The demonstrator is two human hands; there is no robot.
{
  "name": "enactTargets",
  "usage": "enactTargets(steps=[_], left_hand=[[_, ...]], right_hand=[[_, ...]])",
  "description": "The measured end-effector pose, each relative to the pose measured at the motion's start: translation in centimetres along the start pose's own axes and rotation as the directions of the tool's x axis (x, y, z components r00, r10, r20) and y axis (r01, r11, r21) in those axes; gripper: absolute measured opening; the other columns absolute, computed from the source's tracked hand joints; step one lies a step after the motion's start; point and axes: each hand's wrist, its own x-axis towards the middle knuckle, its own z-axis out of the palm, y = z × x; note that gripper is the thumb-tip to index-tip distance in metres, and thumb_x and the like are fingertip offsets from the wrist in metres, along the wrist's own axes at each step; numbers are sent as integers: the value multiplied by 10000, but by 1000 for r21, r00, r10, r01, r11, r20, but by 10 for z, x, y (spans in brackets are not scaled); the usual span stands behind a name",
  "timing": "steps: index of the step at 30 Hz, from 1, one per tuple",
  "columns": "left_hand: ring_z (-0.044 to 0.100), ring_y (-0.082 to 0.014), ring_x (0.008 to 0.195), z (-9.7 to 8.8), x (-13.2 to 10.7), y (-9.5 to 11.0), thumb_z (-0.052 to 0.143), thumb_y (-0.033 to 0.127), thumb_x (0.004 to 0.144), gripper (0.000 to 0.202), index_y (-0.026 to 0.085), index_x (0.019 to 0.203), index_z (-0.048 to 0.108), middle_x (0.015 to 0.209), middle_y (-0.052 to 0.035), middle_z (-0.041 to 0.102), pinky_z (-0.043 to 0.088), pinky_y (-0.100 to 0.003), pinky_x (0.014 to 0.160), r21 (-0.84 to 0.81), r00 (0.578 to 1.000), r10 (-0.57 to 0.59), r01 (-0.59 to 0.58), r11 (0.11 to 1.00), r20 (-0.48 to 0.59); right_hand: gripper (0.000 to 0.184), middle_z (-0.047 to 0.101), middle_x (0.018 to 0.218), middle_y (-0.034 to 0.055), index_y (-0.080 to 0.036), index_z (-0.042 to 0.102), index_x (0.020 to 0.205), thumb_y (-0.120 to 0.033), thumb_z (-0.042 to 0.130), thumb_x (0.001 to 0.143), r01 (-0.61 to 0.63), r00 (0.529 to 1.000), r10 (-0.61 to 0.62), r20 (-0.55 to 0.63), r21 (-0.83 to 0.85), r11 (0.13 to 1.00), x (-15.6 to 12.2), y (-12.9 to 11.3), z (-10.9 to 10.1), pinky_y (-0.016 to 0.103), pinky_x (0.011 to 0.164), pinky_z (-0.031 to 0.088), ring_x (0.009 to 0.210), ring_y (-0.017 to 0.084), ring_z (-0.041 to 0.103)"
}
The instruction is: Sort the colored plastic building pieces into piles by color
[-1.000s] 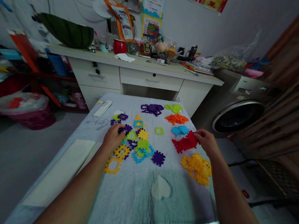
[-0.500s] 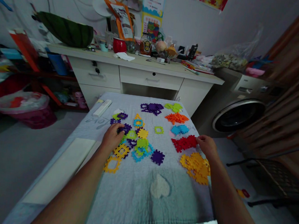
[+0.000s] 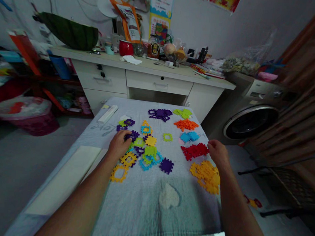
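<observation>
Flat, notched plastic building pieces in several colours lie on a cloth-covered table. At the left, my left hand [image 3: 119, 143] has its fingers curled and closed on a purple notched piece [image 3: 132, 135] at the edge of a mixed group. Around it are a yellow square frame [image 3: 119, 173], a green piece [image 3: 150, 151] and a solid purple square [image 3: 167, 165]. My right hand [image 3: 217, 152] is closed beside the right end of the red pieces [image 3: 195, 150]; what its fingers hold, if anything, is hidden. Just below it lie the orange-yellow pieces [image 3: 207, 175].
Sorted by colour, purple [image 3: 160, 114], green [image 3: 182, 113], orange [image 3: 186, 125] and blue pieces [image 3: 189, 136] lie farther back. A white box [image 3: 108, 114] and a long white board [image 3: 64, 179] are at the left. Behind stands a white desk [image 3: 160, 83], with a washing machine [image 3: 253, 115] to its right.
My right hand has shifted very slightly at the red pieces' right end. My left hand stays by the purple piece, and the groups look the same.
</observation>
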Motion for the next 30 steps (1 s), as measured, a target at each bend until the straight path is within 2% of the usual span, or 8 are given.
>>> enactTargets(steps=[3, 7, 10, 13, 17, 22, 27, 30], left_hand=[[604, -250, 1119, -2, -1, 3, 530, 301, 789, 296, 200, 1042, 646, 1154, -86, 646, 451, -398, 1041, 3, 1000, -1, 1, 1000, 7], [601, -249, 1124, -2, -1, 5, 527, 292, 790, 277, 202, 1023, 646, 1133, -82, 650, 452, -399, 1036, -4, 1000, 3, -3, 1000, 7], [603, -247, 1121, -2, -1, 5, 529, 291, 787, 275, 201, 1020, 646, 1131, -82, 650, 458, -399, 1029, -13, 1000, -4, 4, 1000, 6], [609, -247, 1112, -2, -1, 5, 532, 286, 783, 281, 196, 1021, 649, 1124, -85, 650, 463, -400, 1022, -20, 1000, -10, 10, 1000, 2], [611, -245, 1109, -2, 0, 5, 537, 277, 779, 289, 196, 1032, 653, 1130, -83, 652, 463, -397, 1022, -18, 1000, -17, 17, 1000, 5], [612, -240, 1104, -2, 0, 4, 538, 268, 782, 289, 206, 1038, 658, 1138, -77, 657, 466, -397, 1019, -15, 1000, -12, 12, 1000, -4], [615, -236, 1094, -1, 0, 4, 542, 274, 783, 279, 213, 1028, 659, 1121, -69, 666, 470, -388, 1010, -26, 1000, -5, 5, 1000, -12], [620, -238, 1083, -1, 1, 5, 547, 266, 771, 273, 213, 1015, 657, 1112, -70, 670, 474, -391, 1002, -25, 1000, -15, 15, 1000, -12]], right_hand=[[237, 722, 939, 83, -170, 702, 953, -260, 517, 834, 148, 989, -149, 9, 87, 985, -14, -29, 7, 315, 791, 483, 865, 209, 659], [201, 723, 996, 72, -182, 693, 986, -240, 537, 874, 289, 916, -329, 230, 192, 938, -36, -79, 30, 312, 845, 490, 916, 196, 666], [255, 699, 1140, 113, -158, 681, 1102, -205, 558, 883, 379, 855, -403, 327, 137, 915, -45, -111, 53, 339, 979, 442, 1083, 220, 628], [402, 608, 1328, 156, -136, 615, 1279, -170, 558, 882, 398, 860, -381, 340, 22, 917, -48, -131, 73, 360, 1089, 345, 1255, 246, 531], [472, 543, 1393, 163, -179, 558, 1376, -255, 550, 911, 370, 888, -329, 322, -73, 926, -48, -140, 92, 387, 1069, 345, 1257, 284, 506], [251, 614, 1240, 128, -210, 705, 1100, -275, 597, 883, 343, 910, -314, 270, -67, 937, -48, -136, 104, 368, 963, 401, 1111, 273, 551], [149, 635, 1087, 112, -188, 703, 958, -200, 628, 829, 374, 907, -388, 162, 115, 921, -47, -127, 113, 352, 936, 431, 1026, 236, 572], [131, 631, 1043, 98, -190, 671, 932, -171, 614, 816, 434, 879, -471, 76, 283, 855, -49, -125, 115, 359, 952, 452, 1020, 225, 582]])
